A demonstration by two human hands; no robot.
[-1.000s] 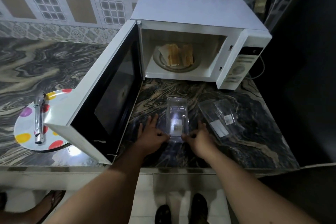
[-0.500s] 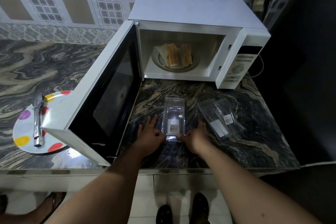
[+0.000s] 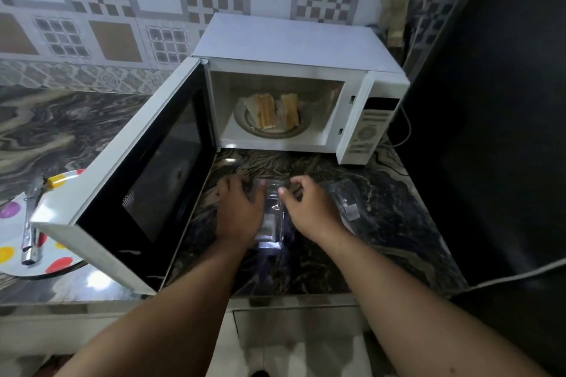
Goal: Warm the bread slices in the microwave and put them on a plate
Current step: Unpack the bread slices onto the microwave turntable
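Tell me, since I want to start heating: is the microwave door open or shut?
Open. The microwave door swings wide to the left, leaving the cavity exposed with the bread slices on the turntable inside.

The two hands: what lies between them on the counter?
In the head view, a clear plastic package lies between the left hand and right hand.

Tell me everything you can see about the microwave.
The microwave is a white box that stands on the dark marbled counter against the tiled wall. Its door, with a dark window, hangs wide open to the left. Inside, bread slices lie on the round turntable. A control panel with a dial sits at the right. Neither hand touches it.
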